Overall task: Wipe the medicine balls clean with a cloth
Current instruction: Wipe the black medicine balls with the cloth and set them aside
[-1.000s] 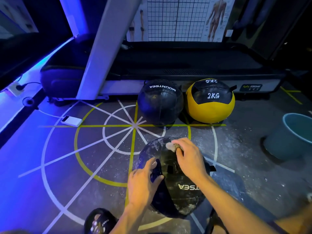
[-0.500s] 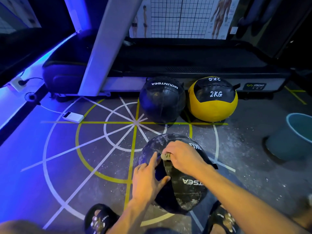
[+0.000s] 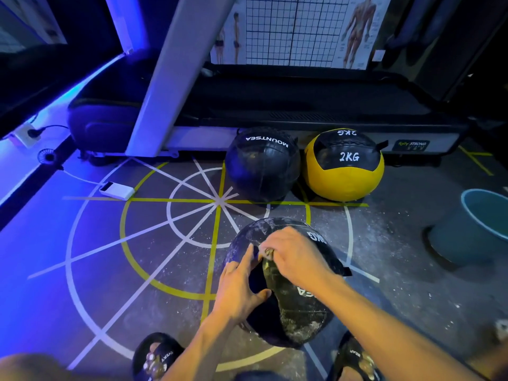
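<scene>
Right hand (image 3: 295, 259) pinching a small cloth (image 3: 268, 253), left hand (image 3: 239, 287) spread flat on the dusty near ball (image 3: 288, 312); I judge ball 1 of 3 half-wiped, the black ball (image 3: 262, 166) and yellow ball (image 3: 343, 171) at 12 o'clock waiting.

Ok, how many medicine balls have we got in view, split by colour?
Black: 2, the dusty black ball under the left hand and right hand, and the black ball by the treadmill.
Yellow and black: 1, the 2KG ball.
Total: 3
</scene>
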The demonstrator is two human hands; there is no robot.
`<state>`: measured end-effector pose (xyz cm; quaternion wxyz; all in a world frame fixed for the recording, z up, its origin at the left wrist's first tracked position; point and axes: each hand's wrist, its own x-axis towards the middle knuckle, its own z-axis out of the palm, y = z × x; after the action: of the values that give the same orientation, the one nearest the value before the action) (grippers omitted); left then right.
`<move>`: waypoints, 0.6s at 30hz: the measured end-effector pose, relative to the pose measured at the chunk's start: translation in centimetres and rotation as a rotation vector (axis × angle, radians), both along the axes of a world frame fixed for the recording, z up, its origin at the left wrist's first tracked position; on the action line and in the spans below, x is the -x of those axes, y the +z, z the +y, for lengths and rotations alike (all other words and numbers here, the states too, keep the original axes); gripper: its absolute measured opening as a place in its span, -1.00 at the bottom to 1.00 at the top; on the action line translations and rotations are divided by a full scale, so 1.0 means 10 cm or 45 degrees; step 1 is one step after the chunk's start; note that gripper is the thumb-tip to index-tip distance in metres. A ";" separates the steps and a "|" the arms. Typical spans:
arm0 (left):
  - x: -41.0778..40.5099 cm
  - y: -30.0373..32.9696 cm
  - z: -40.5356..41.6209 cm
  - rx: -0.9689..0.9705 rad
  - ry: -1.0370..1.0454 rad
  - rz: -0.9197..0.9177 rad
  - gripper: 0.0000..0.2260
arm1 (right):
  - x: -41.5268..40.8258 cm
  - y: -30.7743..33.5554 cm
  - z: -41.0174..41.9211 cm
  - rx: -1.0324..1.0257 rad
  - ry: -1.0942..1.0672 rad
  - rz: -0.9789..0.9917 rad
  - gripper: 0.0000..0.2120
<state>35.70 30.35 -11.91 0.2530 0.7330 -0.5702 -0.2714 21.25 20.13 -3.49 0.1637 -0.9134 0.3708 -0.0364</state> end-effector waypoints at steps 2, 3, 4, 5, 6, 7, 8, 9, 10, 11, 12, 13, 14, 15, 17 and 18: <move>-0.03 0.02 0.00 -0.019 -0.015 0.033 -0.06 | 0.00 -0.14 0.15 -0.008 0.126 0.119 -0.73; -0.05 0.03 0.00 -0.028 -0.028 0.043 -0.09 | 0.06 -0.18 0.23 -0.014 0.208 0.166 -0.75; -0.06 0.04 0.00 -0.033 -0.037 0.043 -0.11 | 0.14 -0.19 0.28 -0.036 0.309 0.225 -0.76; -0.07 0.04 0.00 -0.049 -0.048 0.050 -0.11 | 0.20 -0.16 0.32 -0.071 0.413 0.303 -0.73; -0.07 0.05 0.00 -0.063 -0.057 0.053 -0.11 | 0.25 -0.10 0.36 -0.107 0.488 0.370 -0.71; -0.06 0.03 -0.01 -0.065 -0.056 0.062 -0.12 | 0.28 -0.01 0.36 -0.112 0.512 0.389 -0.71; -0.06 0.01 -0.01 -0.075 -0.052 0.077 -0.12 | 0.26 0.05 0.32 -0.102 0.462 0.336 -0.73; -0.07 0.00 -0.01 -0.083 -0.043 0.114 -0.11 | 0.23 0.11 0.24 -0.114 0.334 0.237 -0.77; -0.09 -0.04 -0.01 -0.092 -0.020 0.155 -0.09 | 0.18 0.14 0.15 -0.091 0.198 0.097 -0.78; -0.11 -0.08 -0.01 -0.094 0.013 0.194 -0.07 | 0.13 0.13 0.08 -0.029 0.093 -0.031 -0.77; -0.12 -0.10 -0.02 -0.097 0.038 0.217 -0.07 | 0.09 0.12 0.05 0.024 0.025 -0.111 -0.75; -0.12 -0.09 -0.02 -0.089 0.047 0.215 -0.07 | 0.04 0.10 0.07 0.029 -0.019 -0.109 -0.74; -0.11 -0.05 -0.01 -0.084 0.039 0.212 -0.08 | 0.01 0.02 0.13 0.029 -0.029 -0.048 -0.74; -0.10 -0.02 -0.01 -0.088 0.013 0.196 -0.09 | 0.01 -0.08 0.24 0.041 0.020 0.017 -0.74; -0.08 0.05 0.00 -0.080 -0.022 0.151 -0.12 | 0.08 -0.25 0.49 0.038 0.190 0.132 -0.71; -0.07 0.09 0.00 -0.083 -0.028 0.147 -0.13 | 0.13 -0.26 0.54 0.009 0.254 0.145 -0.69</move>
<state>36.40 30.39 -11.05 0.2584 0.7178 -0.5533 -0.3344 19.90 25.55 -6.12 0.1419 -0.9469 0.2867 0.0307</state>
